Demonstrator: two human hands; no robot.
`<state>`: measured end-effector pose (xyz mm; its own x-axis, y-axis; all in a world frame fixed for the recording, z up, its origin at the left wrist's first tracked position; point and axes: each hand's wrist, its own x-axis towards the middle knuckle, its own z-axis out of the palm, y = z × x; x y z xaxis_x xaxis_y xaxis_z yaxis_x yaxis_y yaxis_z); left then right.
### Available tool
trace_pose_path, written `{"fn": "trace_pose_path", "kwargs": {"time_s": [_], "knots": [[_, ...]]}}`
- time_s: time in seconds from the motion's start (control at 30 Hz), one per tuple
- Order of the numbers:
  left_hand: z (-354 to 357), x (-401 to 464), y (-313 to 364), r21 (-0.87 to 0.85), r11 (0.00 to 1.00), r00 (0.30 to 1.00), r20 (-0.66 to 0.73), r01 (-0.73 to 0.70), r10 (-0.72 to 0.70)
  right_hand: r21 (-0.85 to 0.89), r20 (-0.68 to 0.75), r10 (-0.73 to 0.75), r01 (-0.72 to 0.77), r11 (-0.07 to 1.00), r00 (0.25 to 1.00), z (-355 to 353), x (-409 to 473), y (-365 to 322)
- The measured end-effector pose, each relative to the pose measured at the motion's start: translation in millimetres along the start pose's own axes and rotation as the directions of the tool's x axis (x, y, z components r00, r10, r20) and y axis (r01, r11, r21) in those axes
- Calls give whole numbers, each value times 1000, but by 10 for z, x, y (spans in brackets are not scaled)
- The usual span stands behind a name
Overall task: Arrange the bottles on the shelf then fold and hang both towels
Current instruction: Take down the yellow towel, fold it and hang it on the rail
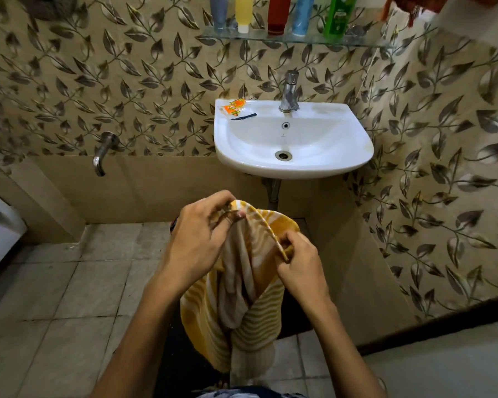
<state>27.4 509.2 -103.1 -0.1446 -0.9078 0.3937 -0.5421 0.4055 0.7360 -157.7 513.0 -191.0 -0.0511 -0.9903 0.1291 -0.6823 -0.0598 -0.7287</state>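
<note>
Both hands pinch a yellow striped towel (pixel 242 282), left hand (pixel 197 239) at its far corner, right hand (pixel 298 265) on its edge; bunched cloth could fold crooked.

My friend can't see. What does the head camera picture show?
Two hands, left and right, hold up a yellow striped towel before a white sink. Five bottles stand on a glass shelf above.
</note>
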Motion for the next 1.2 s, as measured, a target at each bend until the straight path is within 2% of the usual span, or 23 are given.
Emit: {"fn": "trace_pose_path", "kwargs": {"time_s": [0.1,0.2,0.27,0.33,0.37,0.43,0.6,0.67,0.77,0.87,0.97,1.07,1.13,1.2], "knots": [[7,-9,-30,16,991,986,-98,135,-132,44,46,104,-106,993,994,-29,-15,79],[18,-27,-102,51,960,960,-63,275,-271,70,92,35,-41,997,995,-80,-40,33],[30,-56,-135,84,952,944,130,294,-303,109,138,-53,38,993,989,-99,-71,-79],[85,-90,-92,139,954,880,368,266,-299,213,169,-151,114,970,974,-105,-104,-198],[130,-110,-65,149,960,850,447,236,-278,255,175,-204,156,954,963,-109,-112,-250],[216,-130,-35,153,973,842,491,170,-224,286,169,-290,235,929,942,-122,-111,-316],[204,-111,-48,269,951,886,390,153,-253,249,170,-308,261,933,936,-133,-125,-326],[166,-115,-41,260,950,892,369,171,-261,245,168,-314,269,932,934,-110,-145,-313],[99,-119,17,205,971,922,337,127,-192,186,165,-315,284,941,935,-65,-181,-264],[36,-128,100,168,983,942,314,69,-120,159,97,-245,228,961,965,-47,-192,-180],[-40,-119,123,157,985,976,196,66,-97,88,24,-124,121,989,992,-68,-174,-65],[-98,-104,82,155,979,989,44,132,-140,104,-12,16,-15,994,1000,-139,-143,56],[-82,-102,31,187,953,971,-32,238,-236,158,-9,41,-40,987,999,-195,-138,65],[-40,-104,-37,179,925,941,-31,337,-337,162,31,26,-30,986,999,-213,-136,24]]}}
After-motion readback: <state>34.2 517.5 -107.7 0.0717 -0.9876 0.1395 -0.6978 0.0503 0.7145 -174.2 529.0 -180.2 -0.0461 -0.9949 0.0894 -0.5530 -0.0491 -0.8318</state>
